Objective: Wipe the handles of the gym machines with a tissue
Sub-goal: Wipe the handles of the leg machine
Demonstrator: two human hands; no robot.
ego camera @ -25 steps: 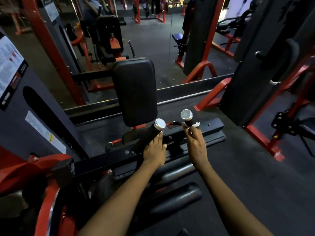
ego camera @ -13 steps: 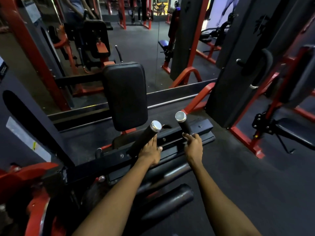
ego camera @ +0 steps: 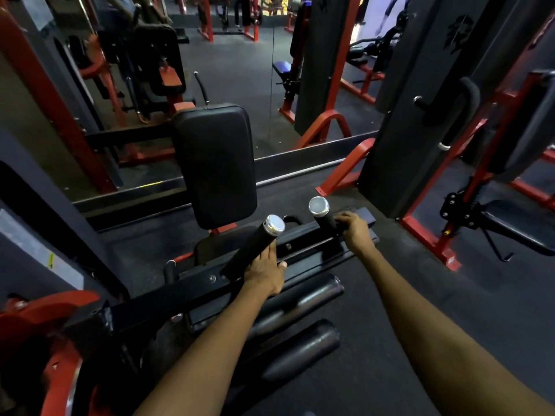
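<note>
Two black handles with chrome end caps, just below centre of view: right handle [ego camera: 326, 219] stubby, cap toward 12 o'clock; left handle [ego camera: 255, 246] longer, slanting from 7 up to 1 o'clock. Right hand [ego camera: 354, 231] at 3 o'clock of its handle, fingers curled round the lower grip; tissue not visible, presumably hidden inside that grip, though impossible to confirm. Left hand [ego camera: 265, 270] laid on the base of the other handle, fingers fairly straight, more a steadying rest than a grasp. To do this stroke well: keep the tissue wrapped fully round the foam, draw up toward the cap with a twist so the hidden far side gets covered, finish over the chrome end, then repeat on the left handle. Risk, as judged: tissue tearing or bunching on textured foam. Black back pad [ego camera: 214, 163] at 11 o'clock; padded rollers [ego camera: 300, 298] at 6 o'clock; mirror [ego camera: 240, 76] with red frames beyond.
</note>
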